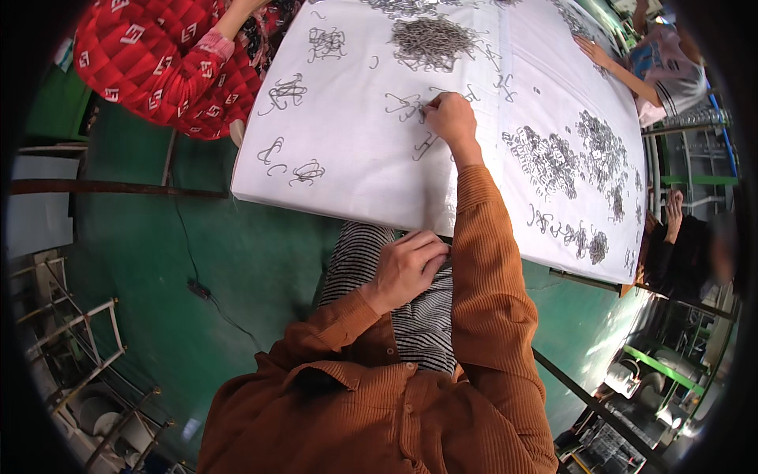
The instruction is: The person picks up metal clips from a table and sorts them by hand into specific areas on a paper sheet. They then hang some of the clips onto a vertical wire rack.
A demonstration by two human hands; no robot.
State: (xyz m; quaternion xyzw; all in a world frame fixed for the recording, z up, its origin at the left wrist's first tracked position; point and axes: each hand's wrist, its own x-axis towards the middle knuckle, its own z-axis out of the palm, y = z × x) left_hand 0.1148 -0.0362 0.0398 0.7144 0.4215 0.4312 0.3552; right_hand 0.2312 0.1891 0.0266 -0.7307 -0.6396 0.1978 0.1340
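My right hand reaches out over the white-covered table. Its fingers are pinched at the edge of a small loose group of S-shaped metal hooks, and one hook seems to be between the fingertips. Two more dark hooks lie just below the wrist's left side. My left hand is curled above my striped lap, close to the near table edge. Whatever its fingers may hold is hidden.
A dense pile of hooks lies beyond my right hand, with smaller groups to the left. Small metal pieces are heaped on the right. A person in red sits at left; another person's hand rests at far right.
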